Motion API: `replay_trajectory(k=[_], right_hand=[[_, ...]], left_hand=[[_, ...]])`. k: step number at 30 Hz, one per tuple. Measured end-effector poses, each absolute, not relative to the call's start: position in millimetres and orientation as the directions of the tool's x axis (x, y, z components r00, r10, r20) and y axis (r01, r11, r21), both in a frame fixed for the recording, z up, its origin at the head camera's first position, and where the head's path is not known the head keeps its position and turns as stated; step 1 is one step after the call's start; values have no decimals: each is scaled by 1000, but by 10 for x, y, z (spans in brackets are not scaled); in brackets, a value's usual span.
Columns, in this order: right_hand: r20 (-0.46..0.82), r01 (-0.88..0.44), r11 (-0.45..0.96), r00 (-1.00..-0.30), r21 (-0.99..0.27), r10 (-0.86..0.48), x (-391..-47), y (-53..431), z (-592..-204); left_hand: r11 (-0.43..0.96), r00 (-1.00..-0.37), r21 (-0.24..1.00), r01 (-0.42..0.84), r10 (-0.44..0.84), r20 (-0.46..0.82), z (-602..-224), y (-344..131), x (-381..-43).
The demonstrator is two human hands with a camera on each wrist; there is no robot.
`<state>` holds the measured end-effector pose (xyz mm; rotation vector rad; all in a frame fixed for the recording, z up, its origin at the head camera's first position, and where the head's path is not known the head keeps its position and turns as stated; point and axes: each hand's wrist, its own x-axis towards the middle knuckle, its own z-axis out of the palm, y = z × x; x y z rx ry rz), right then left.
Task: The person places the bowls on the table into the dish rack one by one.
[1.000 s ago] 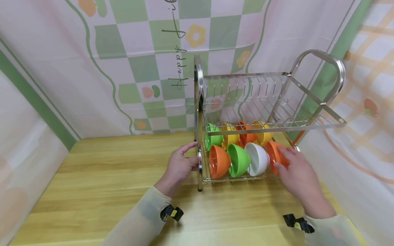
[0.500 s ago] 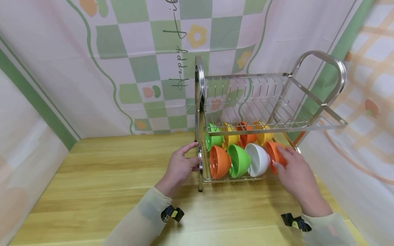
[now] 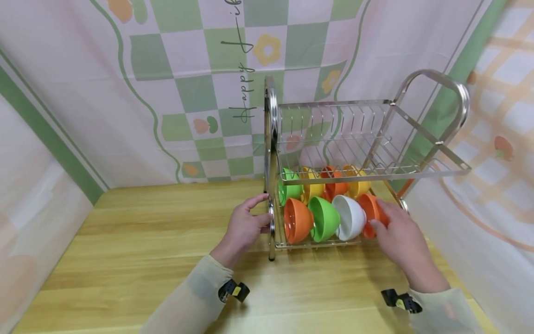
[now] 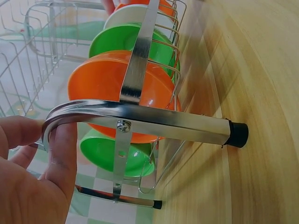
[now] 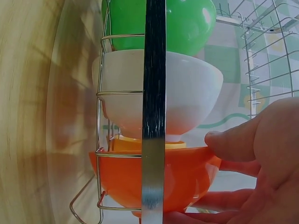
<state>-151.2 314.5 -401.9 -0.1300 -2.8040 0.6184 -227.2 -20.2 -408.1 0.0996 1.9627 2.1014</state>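
Observation:
A two-tier metal dish rack (image 3: 333, 180) stands on the table, with small bowls on edge in its lower tier. My left hand (image 3: 244, 227) holds the rack's left side post, thumb and fingers around the bent tube (image 4: 88, 109). At the right end of the front row, my right hand (image 3: 402, 236) grips an orange bowl (image 5: 187, 177), thumb at its rim and fingers behind its outer side. Beside it stand a white bowl (image 3: 351, 218), a green bowl (image 3: 326, 219) and another orange bowl (image 3: 298, 220). Part of the gripped bowl is hidden by my hand.
Behind the front row are a green bowl (image 3: 290, 191), a yellow bowl (image 3: 313, 190), an orange-red bowl (image 3: 335, 188) and another yellow bowl (image 3: 359, 188). The rack's upper tier (image 3: 346, 139) overhangs them. Wooden tabletop (image 3: 167, 232) extends left; patterned cloth (image 3: 187, 93) surrounds it.
The right-end orange bowl has turned slightly and shifted a little left toward the white bowl, with my right hand still on it. My left hand stays on the rack post.

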Motion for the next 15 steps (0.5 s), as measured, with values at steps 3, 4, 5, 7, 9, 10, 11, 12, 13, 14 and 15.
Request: replay_trajectory(k=[3,4,5,7,9,10,11,12,13,14,15], right_hand=[[239,23,905,-961,-424,136,-1518,3160,-4021],[237,22,906,-962,-423,135,-1520,3162,-4019],[234,24,906,-963,-423,134,-1523,3165,-4016],[225,29,906,-965,-422,136,-1525,3162,-4008],[215,37,907,-967,-419,139,-1525,3159,-3996],[211,40,909,-968,-415,139,-1524,3157,-3989],[201,46,910,-969,-412,140,-1522,3159,-3978],[197,52,911,-970,-409,144,-1520,3153,-3967],[193,58,913,-970,-405,147,-1518,3149,-3955],[189,63,915,-971,-399,150,-1516,3144,-3943],[185,69,916,-971,-396,153,-1513,3138,-3930]], left_hand=[[-53,-963,988,-144,238,-128,-4084,-198,-2269],[-55,-963,988,-144,238,-127,-4083,-197,-2268],[-56,-963,988,-144,238,-127,-4083,-197,-2267],[-55,-963,988,-142,239,-125,-4085,-197,-2265],[-56,-963,989,-140,239,-123,-4085,-196,-2262],[-55,-963,989,-136,240,-119,-4087,-197,-2263],[-53,-963,990,-132,241,-116,-4090,-197,-2264],[-51,-964,990,-129,242,-113,-4093,-198,-2264],[-50,-963,991,-128,244,-112,-4093,-199,-2262],[-50,-964,991,-126,244,-110,-4096,-199,-2263],[-49,-963,991,-123,245,-108,-4096,-199,-2262]])
